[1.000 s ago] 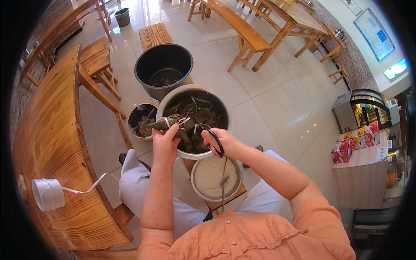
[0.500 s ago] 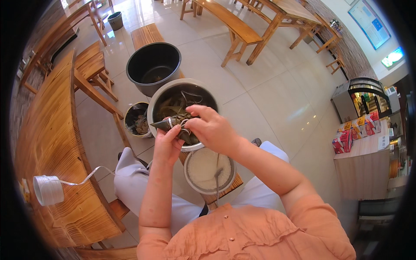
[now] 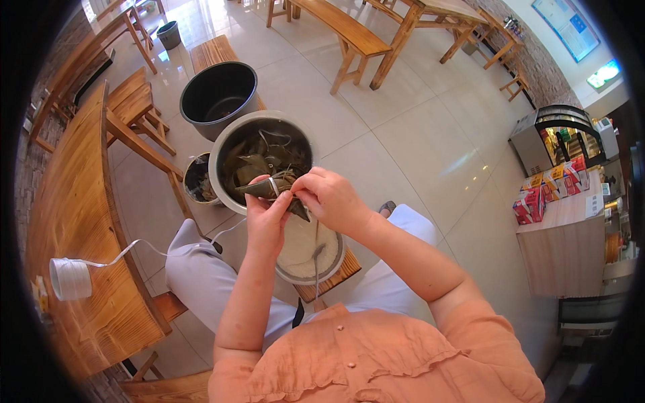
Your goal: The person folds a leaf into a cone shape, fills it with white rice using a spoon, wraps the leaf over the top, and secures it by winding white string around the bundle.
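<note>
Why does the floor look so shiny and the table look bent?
Head view: daylight glares white off the tiled floor at the top; the fisheye lens bends the wooden table near the rim; the corners go black; both hands and the leaf-wrapped dumpling stay sharp.

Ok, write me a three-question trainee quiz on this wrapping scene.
1. True or false: both the left hand and the right hand are on the leaf-wrapped dumpling.
2. What lies in the white bowl of rice? A) spoon B) scissors C) knife
3. On which piece of furniture does the roll of white string sit?

Key: 1 true; 2 A, a spoon; 3 the wooden table on the person's left.
</note>
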A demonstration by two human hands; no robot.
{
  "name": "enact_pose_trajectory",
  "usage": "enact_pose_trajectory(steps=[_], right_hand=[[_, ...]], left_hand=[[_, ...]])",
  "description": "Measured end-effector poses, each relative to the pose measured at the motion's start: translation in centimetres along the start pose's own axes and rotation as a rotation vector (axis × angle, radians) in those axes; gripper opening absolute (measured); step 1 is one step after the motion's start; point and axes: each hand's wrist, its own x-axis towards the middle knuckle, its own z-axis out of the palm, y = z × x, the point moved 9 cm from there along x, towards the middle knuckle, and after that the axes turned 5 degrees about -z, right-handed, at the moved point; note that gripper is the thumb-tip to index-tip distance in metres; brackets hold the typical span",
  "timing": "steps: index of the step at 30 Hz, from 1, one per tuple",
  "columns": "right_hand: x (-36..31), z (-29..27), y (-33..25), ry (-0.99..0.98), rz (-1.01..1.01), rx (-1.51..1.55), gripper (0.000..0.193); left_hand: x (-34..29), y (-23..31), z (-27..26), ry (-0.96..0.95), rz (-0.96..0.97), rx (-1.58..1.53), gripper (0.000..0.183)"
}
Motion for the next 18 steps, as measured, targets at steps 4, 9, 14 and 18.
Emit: enact_pose_trajectory(steps=[4, 9, 14, 18], right_hand=[[-0.7, -0.9, -0.3, 0.043, -0.030, -0.038, 0.008], [-1.7, -1.2, -1.1, 0.063, -0.066, -0.211, 0.007], [-1.9, -1.9, -0.7, 0.047, 0.023, -0.201, 0.008], [-2.6, -1.9, 1.8, 0.064, 0.230, 0.102, 0.009]], left_hand=[[-0.5, -0.1, 0.6, -0.067, -0.020, -0.067, 0.045], [-1.1, -0.4, 1.0, -0.015, 0.058, 0.106, 0.046], [-1.5, -0.6, 1.5, 0.022, 0.135, 0.211, 0.047], [-1.6, -0.7, 2.2, -0.030, 0.223, 0.358, 0.046]])
